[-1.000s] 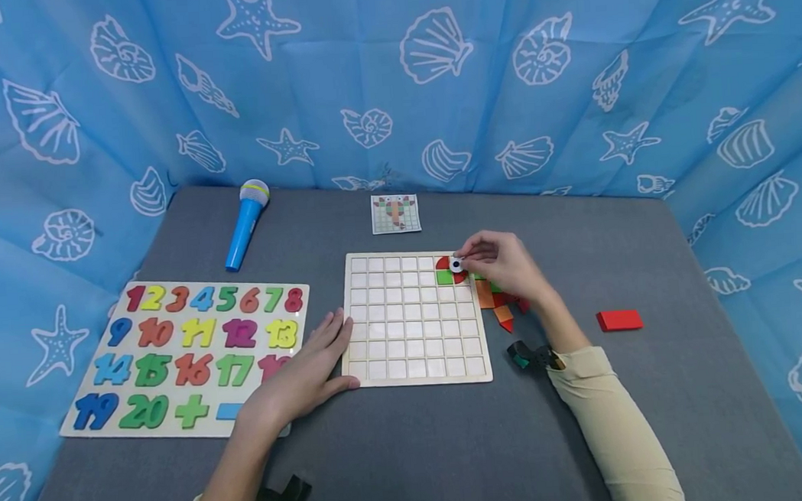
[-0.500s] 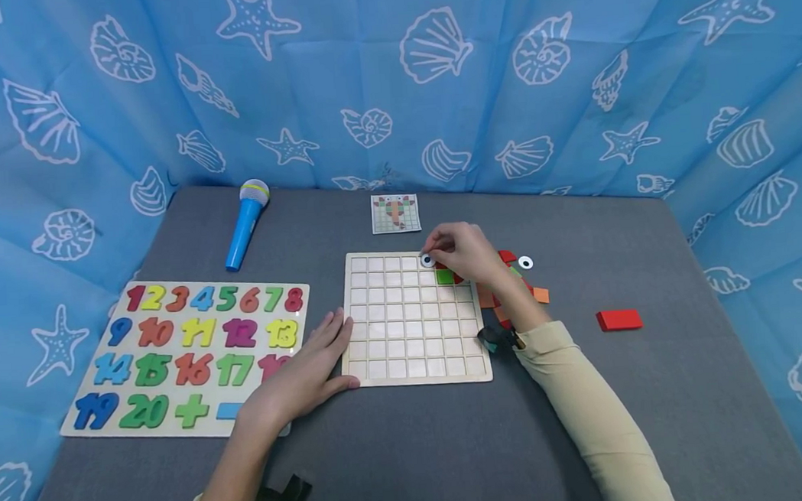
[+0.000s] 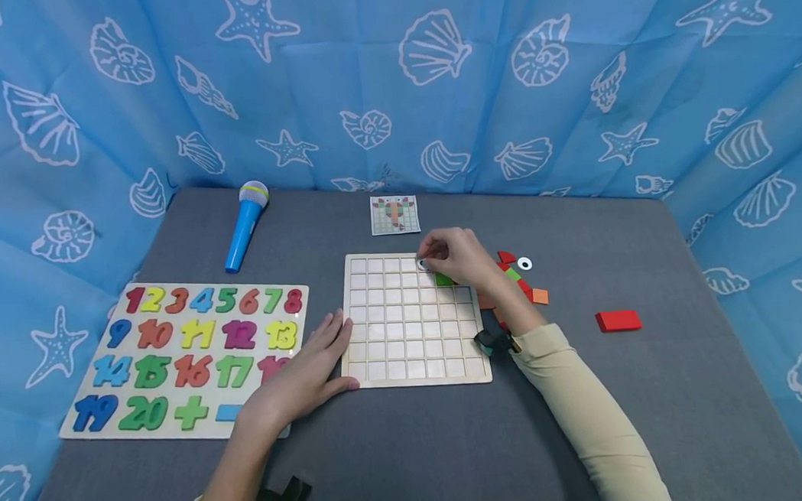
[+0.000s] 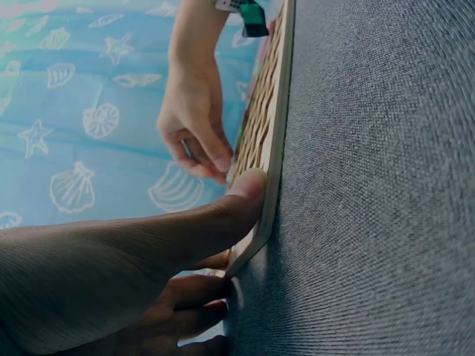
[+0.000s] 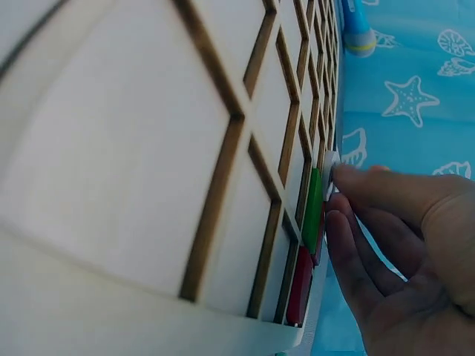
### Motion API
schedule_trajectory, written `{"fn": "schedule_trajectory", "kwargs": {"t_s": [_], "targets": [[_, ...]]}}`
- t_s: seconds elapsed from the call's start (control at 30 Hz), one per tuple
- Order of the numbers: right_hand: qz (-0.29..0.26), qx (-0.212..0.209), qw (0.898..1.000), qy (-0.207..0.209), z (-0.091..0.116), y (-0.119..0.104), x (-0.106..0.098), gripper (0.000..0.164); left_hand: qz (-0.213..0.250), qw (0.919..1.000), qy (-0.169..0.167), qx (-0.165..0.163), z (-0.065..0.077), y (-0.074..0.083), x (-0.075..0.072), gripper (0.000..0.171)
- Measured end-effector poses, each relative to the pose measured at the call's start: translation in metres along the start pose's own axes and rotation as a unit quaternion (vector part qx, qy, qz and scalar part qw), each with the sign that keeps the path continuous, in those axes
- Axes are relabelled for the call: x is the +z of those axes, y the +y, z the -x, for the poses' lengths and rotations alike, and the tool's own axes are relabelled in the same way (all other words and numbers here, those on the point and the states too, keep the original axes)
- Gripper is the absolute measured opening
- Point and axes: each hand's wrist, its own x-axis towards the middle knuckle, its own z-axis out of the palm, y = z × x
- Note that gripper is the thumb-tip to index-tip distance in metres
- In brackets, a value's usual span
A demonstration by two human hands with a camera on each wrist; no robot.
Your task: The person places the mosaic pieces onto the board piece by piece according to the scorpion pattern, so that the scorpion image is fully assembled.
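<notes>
My right hand (image 3: 462,258) pinches a white disc with a dark centre (image 3: 422,264) at the far row of the wooden grid board (image 3: 416,383). In the right wrist view the disc (image 5: 330,162) stands on edge between thumb and fingertips, beside a green square (image 5: 312,208) and a red piece (image 5: 299,289) in the cells. My left hand (image 3: 315,367) rests along the board's left edge, fingers extended. Its thumb (image 4: 249,189) touches the board near the front corner. The right hand hides part of the far right cells.
Red, green and orange tiles (image 3: 540,296) lie right of the board, with another eye disc (image 3: 524,264). Further right sits a red block (image 3: 619,321). A pattern card (image 3: 394,215) lies behind the board. At left are a number puzzle (image 3: 201,362) and a blue toy microphone (image 3: 241,233).
My right hand has moved left across the board with the disc, from over the red and green pieces to a cell left of them. The left hand has kept its place.
</notes>
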Motion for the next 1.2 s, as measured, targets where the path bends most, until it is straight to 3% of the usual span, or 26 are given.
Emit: {"fn": "schedule_trajectory", "kwargs": {"t_s": [0.33, 0.5, 0.57, 0.77, 1.0, 1.2], "targets": [[0.007, -0.001, 1.000, -0.016, 0.003, -0.002, -0.001, 0.012, -0.014, 0.9996, 0.013, 0.019, 0.002, -0.003, 0.002, 0.102], [0.004, 0.000, 1.000, -0.021, 0.003, -0.004, 0.000, 0.011, -0.009, 0.9999, 0.005, 0.014, 0.003, 0.003, -0.003, 0.101], [0.002, 0.000, 1.000, -0.020, 0.004, -0.005, 0.000, 0.011, 0.001, 1.0000, -0.007, 0.000, 0.005, 0.013, -0.011, 0.100], [-0.013, 0.000, 1.000, -0.009, 0.006, -0.004, -0.002, 0.012, -0.003, 1.0000, -0.006, -0.002, 0.005, 0.011, -0.009, 0.100], [-0.035, 0.016, 0.999, 0.028, 0.017, 0.010, -0.013, 0.013, -0.007, 0.9997, 0.014, 0.018, 0.002, -0.004, 0.003, 0.101], [-0.011, 0.051, 0.997, 0.054, 0.034, 0.033, -0.033, 0.017, -0.005, 0.9998, 0.013, 0.016, 0.001, -0.006, 0.005, 0.101]]}}
